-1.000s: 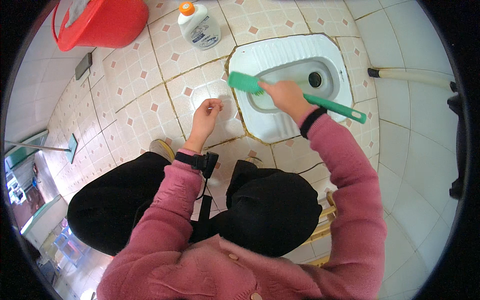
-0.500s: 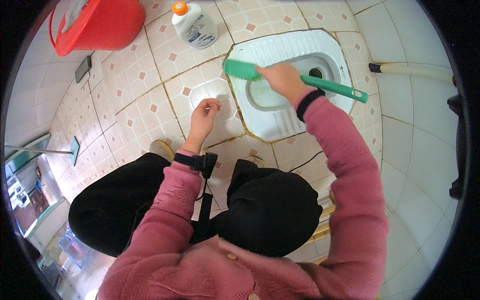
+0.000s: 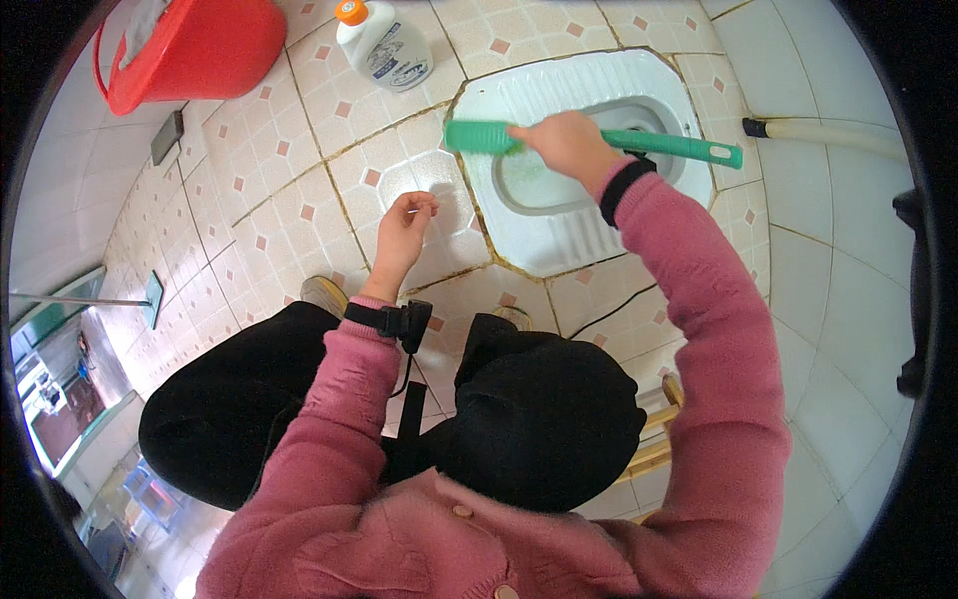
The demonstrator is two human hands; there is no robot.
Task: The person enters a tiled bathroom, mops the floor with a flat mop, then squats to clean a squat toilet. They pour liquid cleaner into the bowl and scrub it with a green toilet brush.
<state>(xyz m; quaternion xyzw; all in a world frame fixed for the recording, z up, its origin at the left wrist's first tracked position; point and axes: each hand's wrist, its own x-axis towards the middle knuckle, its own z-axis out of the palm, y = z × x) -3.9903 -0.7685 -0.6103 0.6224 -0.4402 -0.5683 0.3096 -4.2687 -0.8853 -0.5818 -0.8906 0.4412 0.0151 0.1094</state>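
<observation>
My right hand [image 3: 569, 148] is closed around a long-handled green scrubbing brush [image 3: 679, 146], its fingers wrapped near the bristled head. That head, bristles down, is over the left rim of a white squat toilet [image 3: 564, 245]; whether the bristles touch the porcelain is hard to tell. Water or foam shows in the toilet's basin, and the dark drain hole is partly behind the handle. To the left of the toilet, above the floor tiles, my left hand [image 3: 404, 235] has its fingers curled in and holds nothing visible.
A white bottle with an orange cap [image 3: 387, 50] stands on the tiles beyond my left hand. A red bucket [image 3: 205, 55] with a grey cloth is at the far left. A pale pipe [image 3: 828, 133] runs along the right wall. Wooden slats [image 3: 654, 454] show beside my right knee.
My right hand has shifted slightly to the right, and the brush handle's end has swung away from me, leaving the brush more level across the toilet. My left hand has hardly moved.
</observation>
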